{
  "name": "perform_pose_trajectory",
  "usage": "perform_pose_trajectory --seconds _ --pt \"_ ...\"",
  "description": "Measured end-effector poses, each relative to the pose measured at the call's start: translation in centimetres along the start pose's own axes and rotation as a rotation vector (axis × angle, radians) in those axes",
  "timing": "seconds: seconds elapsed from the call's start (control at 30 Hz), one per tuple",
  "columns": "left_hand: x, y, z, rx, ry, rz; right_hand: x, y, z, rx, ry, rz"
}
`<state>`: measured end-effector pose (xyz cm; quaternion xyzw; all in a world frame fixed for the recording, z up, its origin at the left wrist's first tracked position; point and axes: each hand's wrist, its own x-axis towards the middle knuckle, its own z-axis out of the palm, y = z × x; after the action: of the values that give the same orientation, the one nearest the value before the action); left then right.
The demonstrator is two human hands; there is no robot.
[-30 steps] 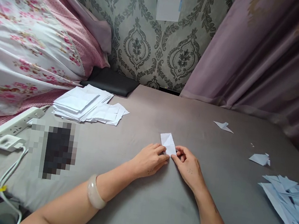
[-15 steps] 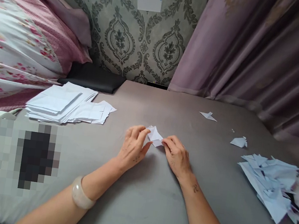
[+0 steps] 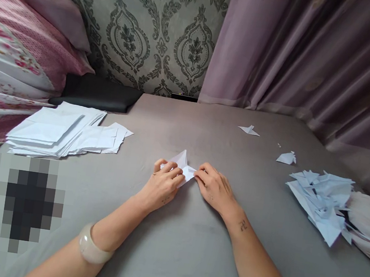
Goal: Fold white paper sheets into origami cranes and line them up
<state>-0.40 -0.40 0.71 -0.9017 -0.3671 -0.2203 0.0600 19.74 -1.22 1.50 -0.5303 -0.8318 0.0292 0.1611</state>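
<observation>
Between my two hands is a piece of folded white paper (image 3: 188, 174), with one pointed flap standing up at its far side. My left hand (image 3: 164, 182) grips its left part, with the fingers curled over it and covering some of the folds. At the paper's right corner, my right hand (image 3: 212, 183) pinches the tip between thumb and fingers. Both hands rest low over the grey cloth surface (image 3: 168, 255). The underside of the paper is hidden.
Stacked white paper sheets (image 3: 52, 126) lie at the left, before a black flat case (image 3: 100, 93). On the right is a heap of folded paper pieces (image 3: 322, 201) beside pale cloth (image 3: 369, 219). Two single folded pieces, one small (image 3: 249, 130) and one larger (image 3: 286, 158), lie farther back.
My left fingers have closed farther over the paper, and its flap now stands up more. My right hand keeps its pinch on the right corner. The camera view has shifted.
</observation>
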Motion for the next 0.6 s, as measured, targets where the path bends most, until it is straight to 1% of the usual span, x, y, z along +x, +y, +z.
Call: perform_pose_trajectory --seconds 0.13,0.27,0.33,0.5,0.6 --pt "0.1 0.1 0.0 -0.054 -0.047 -0.018 -0.1 0.1 -0.3 0.090 -0.072 0.091" --pt "0.2 0.4 0.0 -0.088 -0.065 -0.031 0.1 0.1 -0.4 0.200 -0.107 0.176" --pt "0.3 0.5 0.1 -0.108 -0.062 -0.084 0.2 0.1 -0.5 0.232 -0.109 0.213" --pt "0.7 0.9 0.8 -0.156 -0.031 -0.303 0.3 -0.3 -0.2 0.248 -0.086 0.274" --pt "0.8 0.8 1.1 -0.180 -0.028 -0.364 0.3 -0.6 0.2 0.213 -0.045 0.299"
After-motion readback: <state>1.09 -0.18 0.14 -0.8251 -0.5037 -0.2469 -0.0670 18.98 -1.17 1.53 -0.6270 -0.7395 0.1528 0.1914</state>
